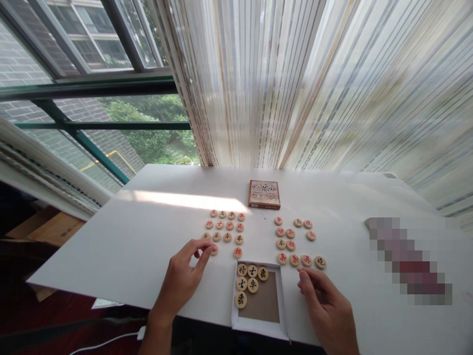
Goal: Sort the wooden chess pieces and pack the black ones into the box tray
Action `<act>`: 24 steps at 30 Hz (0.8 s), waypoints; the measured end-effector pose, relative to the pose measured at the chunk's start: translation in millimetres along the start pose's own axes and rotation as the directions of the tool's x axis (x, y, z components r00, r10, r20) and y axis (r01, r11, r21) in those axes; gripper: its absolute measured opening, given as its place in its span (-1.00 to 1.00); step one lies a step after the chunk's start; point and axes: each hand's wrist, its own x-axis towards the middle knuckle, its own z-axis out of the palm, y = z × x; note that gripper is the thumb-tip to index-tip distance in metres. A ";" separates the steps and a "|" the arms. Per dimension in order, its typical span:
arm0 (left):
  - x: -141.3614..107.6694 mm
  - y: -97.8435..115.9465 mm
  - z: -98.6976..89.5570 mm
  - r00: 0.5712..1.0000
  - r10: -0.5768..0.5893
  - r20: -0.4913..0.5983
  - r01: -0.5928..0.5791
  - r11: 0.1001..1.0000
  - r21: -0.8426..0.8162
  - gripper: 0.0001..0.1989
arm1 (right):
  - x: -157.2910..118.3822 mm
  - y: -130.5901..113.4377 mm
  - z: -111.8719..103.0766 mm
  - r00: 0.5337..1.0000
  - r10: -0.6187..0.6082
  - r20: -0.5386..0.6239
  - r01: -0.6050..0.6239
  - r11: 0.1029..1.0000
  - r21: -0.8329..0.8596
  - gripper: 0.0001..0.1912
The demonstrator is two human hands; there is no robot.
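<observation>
My left hand (185, 273) has its thumb and index finger closed on a round wooden xiangqi piece (215, 251) at the lower left of the left group; fingers partly cover its face. My right hand (327, 308) is held just right of the open box tray, thumb and index finger pressed together, with nothing showing between them. In the white-walled box tray (284, 308), several black-lettered pieces (253, 285) lie face up along the left and top. Left of centre are rows of red and black pieces (229, 225). A red-lettered piece (238, 252) lies just above the tray.
Another group of pieces (290, 233) lies to the right, above my right hand. The printed Chinese chess box lid (264, 194) rests farther back on the white table (155, 231). At the right is a blurred-out object (410, 261). Curtains (251, 84) and a window border the far edge.
</observation>
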 end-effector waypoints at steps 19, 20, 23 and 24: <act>-16.8 -1.3 -5.2 0.999 0.038 -0.018 -0.039 0.999 -0.032 -0.84 | 0.5 -7.3 2.3 0.999 -0.015 0.028 0.015 1.000 0.013 -0.64; -17.4 -0.9 -5.0 0.999 0.033 -0.017 -0.034 0.999 -0.037 -0.83 | 0.4 -8.1 2.4 0.999 -0.022 0.024 0.022 1.000 0.012 -0.64; -16.7 -2.4 -5.8 0.999 -0.001 -0.035 0.000 0.999 -0.034 -0.80 | 0.9 -8.7 2.4 1.000 -0.026 0.013 0.026 1.000 -0.002 -0.63; -15.2 -3.9 -6.6 0.999 -0.019 -0.046 0.018 0.999 -0.029 -0.79 | 1.1 -8.2 2.4 1.000 -0.022 0.012 0.023 1.000 -0.010 -0.63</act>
